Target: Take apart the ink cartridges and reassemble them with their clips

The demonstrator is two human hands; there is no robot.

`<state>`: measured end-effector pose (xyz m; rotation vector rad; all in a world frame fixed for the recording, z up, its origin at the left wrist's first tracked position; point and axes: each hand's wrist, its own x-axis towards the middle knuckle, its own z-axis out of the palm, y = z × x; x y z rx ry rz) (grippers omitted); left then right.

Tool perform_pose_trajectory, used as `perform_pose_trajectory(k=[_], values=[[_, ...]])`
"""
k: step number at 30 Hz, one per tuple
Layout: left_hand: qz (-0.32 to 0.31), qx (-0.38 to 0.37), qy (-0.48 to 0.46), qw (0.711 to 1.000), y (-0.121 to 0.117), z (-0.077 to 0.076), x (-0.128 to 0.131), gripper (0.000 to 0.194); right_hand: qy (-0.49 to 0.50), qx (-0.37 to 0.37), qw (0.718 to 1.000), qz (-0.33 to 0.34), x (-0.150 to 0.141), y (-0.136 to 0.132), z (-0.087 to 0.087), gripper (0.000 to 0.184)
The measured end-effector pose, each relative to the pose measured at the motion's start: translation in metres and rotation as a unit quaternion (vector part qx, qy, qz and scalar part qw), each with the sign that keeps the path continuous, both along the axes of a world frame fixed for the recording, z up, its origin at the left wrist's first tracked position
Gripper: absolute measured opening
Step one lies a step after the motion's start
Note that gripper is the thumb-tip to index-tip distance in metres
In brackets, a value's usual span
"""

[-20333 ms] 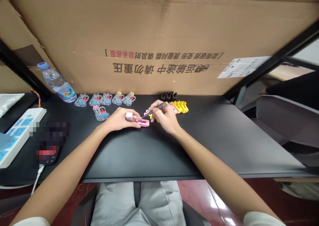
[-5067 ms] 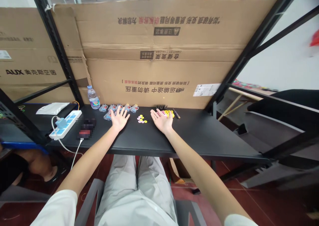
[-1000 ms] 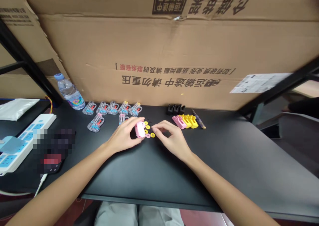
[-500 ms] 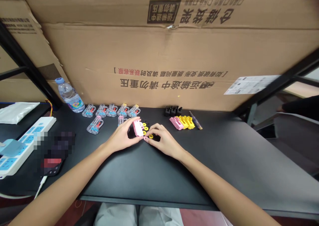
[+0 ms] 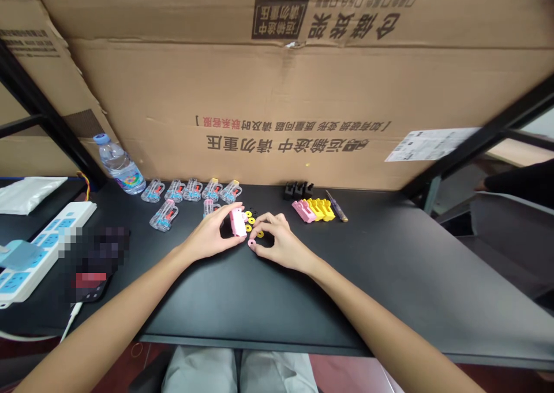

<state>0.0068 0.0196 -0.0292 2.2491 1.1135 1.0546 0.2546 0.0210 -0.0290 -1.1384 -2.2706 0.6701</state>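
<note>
A small pink and white plastic part (image 5: 238,223) is held between the thumb and fingers of my left hand (image 5: 210,235). Close by on its right, my right hand (image 5: 280,240) pinches a small pink ring (image 5: 251,243) between thumb and forefinger, just above the black table. Between the two hands lie several yellow rings (image 5: 251,221), along with a few black ones (image 5: 254,210). The fingers of my right hand partly cover this group. Behind my left hand, a clear plastic piece with a pink end (image 5: 209,207) is partly hidden.
Clear plastic pieces (image 5: 193,190) stand in rows at the back left, near a water bottle (image 5: 120,165). At the back right are black parts (image 5: 298,190), pink parts (image 5: 303,211), yellow parts (image 5: 319,209) and a screwdriver (image 5: 336,206). A power strip (image 5: 47,249) lies left; cardboard (image 5: 277,87) walls the back.
The pink ring now shows more plainly at my right fingertips, a little lower and more apart from the pink and white part. My left hand keeps its hold. The view has shifted slightly.
</note>
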Motion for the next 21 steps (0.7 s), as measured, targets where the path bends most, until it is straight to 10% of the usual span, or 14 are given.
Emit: perform_pose_trajectory(k=[21], values=[[-0.09, 0.068, 0.038, 0.993, -0.012, 0.006, 0.006, 0.077, 0.262, -0.158, 0.951, -0.04, -0.005, 0.001, 0.006, 0.04]])
